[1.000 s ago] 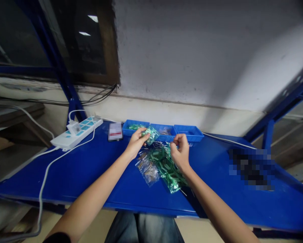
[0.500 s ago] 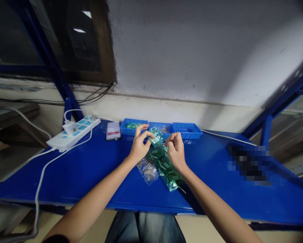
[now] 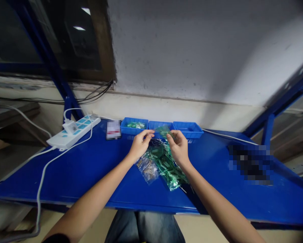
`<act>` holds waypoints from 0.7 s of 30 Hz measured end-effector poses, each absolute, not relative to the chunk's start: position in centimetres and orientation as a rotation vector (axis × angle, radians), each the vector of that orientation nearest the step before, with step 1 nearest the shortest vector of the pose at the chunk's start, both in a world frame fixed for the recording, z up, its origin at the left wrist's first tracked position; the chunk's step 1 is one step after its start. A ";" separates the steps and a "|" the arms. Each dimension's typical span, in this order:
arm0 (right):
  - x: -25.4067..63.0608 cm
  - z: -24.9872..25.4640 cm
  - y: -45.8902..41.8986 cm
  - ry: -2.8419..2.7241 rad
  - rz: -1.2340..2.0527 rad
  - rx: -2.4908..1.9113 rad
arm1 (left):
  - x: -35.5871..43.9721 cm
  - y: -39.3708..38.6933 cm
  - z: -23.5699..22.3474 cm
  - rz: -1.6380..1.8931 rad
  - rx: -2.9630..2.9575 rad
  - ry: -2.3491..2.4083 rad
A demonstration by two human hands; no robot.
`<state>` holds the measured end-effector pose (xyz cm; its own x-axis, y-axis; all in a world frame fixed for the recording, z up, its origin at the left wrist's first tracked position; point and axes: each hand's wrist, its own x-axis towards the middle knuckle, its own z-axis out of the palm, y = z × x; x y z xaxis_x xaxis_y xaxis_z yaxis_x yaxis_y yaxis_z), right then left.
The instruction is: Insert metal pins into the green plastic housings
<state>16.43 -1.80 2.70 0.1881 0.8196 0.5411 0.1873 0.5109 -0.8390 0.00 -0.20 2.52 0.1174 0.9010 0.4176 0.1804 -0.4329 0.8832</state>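
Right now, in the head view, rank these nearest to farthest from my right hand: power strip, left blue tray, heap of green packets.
From your right hand:
1. Heap of green packets, just below and left of it.
2. Left blue tray, farther left.
3. Power strip, leftmost.

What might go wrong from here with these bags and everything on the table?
The green bag held up near the pile of similar ones might slip and get mixed in. A thin rod sticking out at the pile's near end could get knocked loose. The white cord hanging over the front edge of the table could get snagged and tug the power strip.
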 end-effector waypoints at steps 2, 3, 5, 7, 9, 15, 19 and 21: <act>16.6 2.8 -2.0 -1.417 0.369 -0.967 | -0.2 0.0 2.5 1.187 1.564 0.989; 16.6 2.9 -2.2 -1.478 0.284 -0.943 | -0.2 0.1 2.5 1.110 1.495 0.929; 16.5 3.0 -2.5 -1.604 0.139 -0.891 | -0.1 -0.1 2.6 1.048 1.404 0.820; 16.4 3.0 -2.8 -1.679 0.040 -0.893 | 0.0 -0.3 2.8 1.118 1.420 0.810; 16.3 2.9 -2.9 -1.686 0.011 -0.956 | 0.0 -0.4 2.9 1.247 1.559 0.910; 16.4 3.0 -2.2 -1.563 0.718 -1.106 | -0.4 -0.5 2.5 1.556 2.244 1.130; 16.2 2.8 -1.8 -1.276 1.049 -1.073 | 0.0 -0.8 1.8 1.483 2.535 0.998; 16.1 2.7 -1.7 -1.240 1.028 -1.068 | 0.2 -1.0 1.6 1.447 2.572 0.957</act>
